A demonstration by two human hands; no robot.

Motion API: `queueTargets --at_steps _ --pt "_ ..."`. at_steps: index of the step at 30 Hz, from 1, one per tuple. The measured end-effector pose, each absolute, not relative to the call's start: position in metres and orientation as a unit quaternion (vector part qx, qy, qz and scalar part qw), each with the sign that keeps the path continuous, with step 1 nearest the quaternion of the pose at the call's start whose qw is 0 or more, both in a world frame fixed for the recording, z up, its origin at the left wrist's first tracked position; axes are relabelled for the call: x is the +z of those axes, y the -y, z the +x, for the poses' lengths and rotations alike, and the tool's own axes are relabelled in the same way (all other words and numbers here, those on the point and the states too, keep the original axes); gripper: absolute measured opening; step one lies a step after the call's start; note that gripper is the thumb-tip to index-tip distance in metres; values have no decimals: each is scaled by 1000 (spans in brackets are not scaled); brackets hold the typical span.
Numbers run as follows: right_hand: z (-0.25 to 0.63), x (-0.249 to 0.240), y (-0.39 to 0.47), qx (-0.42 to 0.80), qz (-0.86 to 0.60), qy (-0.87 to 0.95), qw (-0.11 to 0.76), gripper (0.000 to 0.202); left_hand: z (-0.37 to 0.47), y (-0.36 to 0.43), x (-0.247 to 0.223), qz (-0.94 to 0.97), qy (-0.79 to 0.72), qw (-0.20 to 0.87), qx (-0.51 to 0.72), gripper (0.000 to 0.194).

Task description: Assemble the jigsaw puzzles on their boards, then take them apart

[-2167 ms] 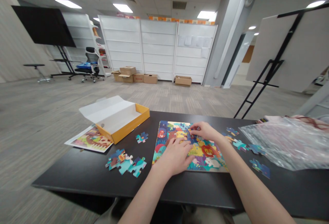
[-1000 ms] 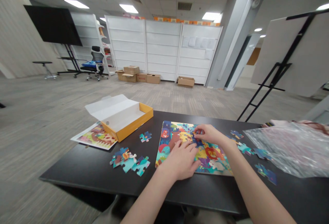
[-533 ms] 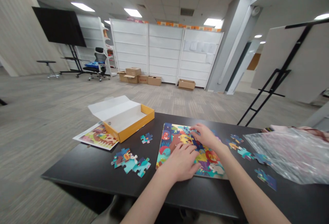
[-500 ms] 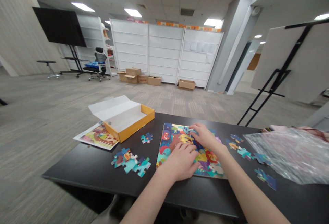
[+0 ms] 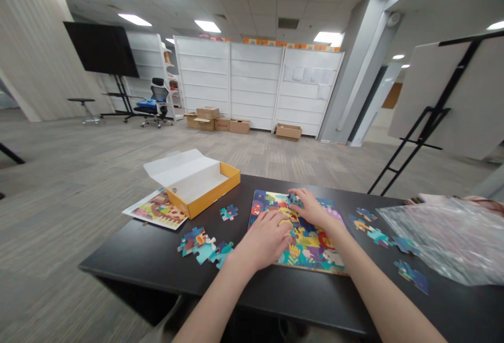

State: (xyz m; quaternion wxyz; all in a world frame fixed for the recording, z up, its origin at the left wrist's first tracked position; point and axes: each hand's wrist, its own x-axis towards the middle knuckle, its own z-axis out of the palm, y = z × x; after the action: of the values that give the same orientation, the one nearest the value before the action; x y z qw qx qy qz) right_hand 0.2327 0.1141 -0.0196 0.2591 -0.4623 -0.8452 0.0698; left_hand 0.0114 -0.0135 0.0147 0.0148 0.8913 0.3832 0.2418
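Observation:
A colourful jigsaw puzzle (image 5: 303, 253) with animals and plants lies on the black table in front of me. Flat over its left part rests my left hand (image 5: 265, 239), fingers stretched out and holding nothing. My right hand (image 5: 313, 209) is at the upper middle of the picture, its fingers closed on a dark blue puzzle piece (image 5: 292, 199). Whether that piece lies fully flat I cannot tell. Loose pieces (image 5: 202, 244) are heaped left of the puzzle, with one piece (image 5: 228, 212) apart above them. More loose pieces (image 5: 378, 236) lie to the right, including a blue one (image 5: 411, 276).
An open yellow box (image 5: 212, 191) with a white lid stands at the table's back left, partly over a printed picture sheet (image 5: 157, 209). Clear plastic wrapping (image 5: 444, 238) covers the right side. The black table's (image 5: 157, 269) front edge is near me.
My left hand has slid up and left across the puzzle, uncovering its lower middle. The right hand stays at the upper middle, with the blue piece showing more. The view has shifted slightly.

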Motion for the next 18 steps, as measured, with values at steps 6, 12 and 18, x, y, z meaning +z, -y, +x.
queueTargets --at_steps 6,12,18 --pt "239 -1 -111 197 -457 788 363 18 0 8 10 859 -412 49 299 18" --pt "227 24 -84 420 -411 731 347 34 -7 2 11 788 -440 131 409 48" --pt "199 38 -55 520 -359 727 269 37 -24 2 16 848 -365 151 353 34"
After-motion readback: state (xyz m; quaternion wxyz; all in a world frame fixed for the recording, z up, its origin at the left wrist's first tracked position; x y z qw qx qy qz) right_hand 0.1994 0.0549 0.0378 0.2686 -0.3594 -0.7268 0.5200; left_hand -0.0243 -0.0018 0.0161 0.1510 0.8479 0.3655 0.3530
